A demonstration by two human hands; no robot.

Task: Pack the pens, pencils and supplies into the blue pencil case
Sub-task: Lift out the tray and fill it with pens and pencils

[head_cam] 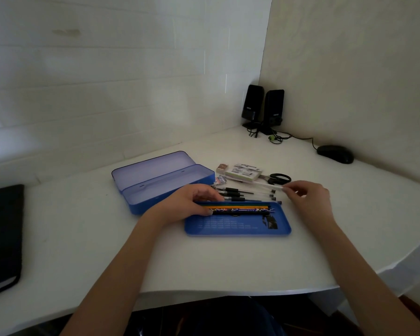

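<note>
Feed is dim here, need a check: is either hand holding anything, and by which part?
Right hand pinches one end of a clear pen in its fingers. Left hand rests on the pencils in the blue tray; grip unclear.

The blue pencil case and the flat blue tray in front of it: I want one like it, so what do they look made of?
The blue pencil case looks like thin painted metal: a hinged, thin-walled shell with rolled rims and a pale, softly shiny inside. It could be hard plastic. The blue tray by the left hand looks like matte moulded plastic or painted tin, with a low rounded lip and faint print. The picture leaves it open.
</note>
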